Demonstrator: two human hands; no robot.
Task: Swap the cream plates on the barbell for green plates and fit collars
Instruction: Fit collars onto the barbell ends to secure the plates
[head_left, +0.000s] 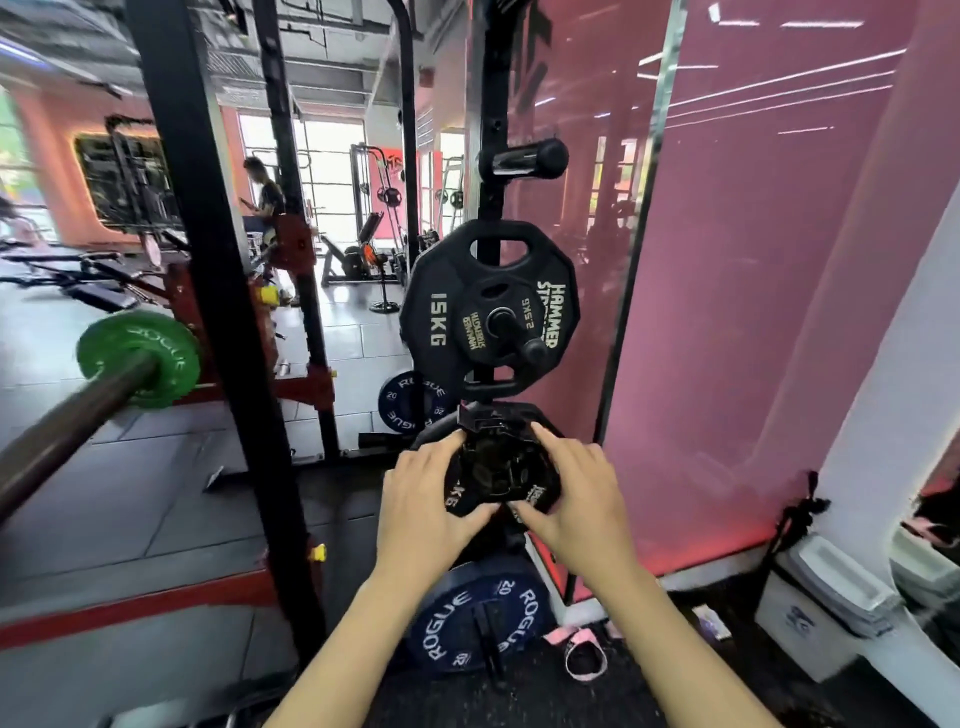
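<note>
A green Rogue plate (139, 357) sits on the barbell sleeve (67, 426) at the left, with no collar visible outside it. Both my hands are at the plate storage post in the middle. My left hand (426, 499) and my right hand (571, 493) hold a black collar (493, 462) between them, in front of a small black plate on a lower peg. Fingers of both hands curl round the collar's sides. No cream plate is in view.
A black 15 kg Hammer Strength plate (441, 312) with a small 2.5 kg plate hangs on the peg above my hands. Blue Rogue plates (478, 623) stand on the floor below. A black rack upright (223, 312) stands between the barbell and the post. A pink wall is right.
</note>
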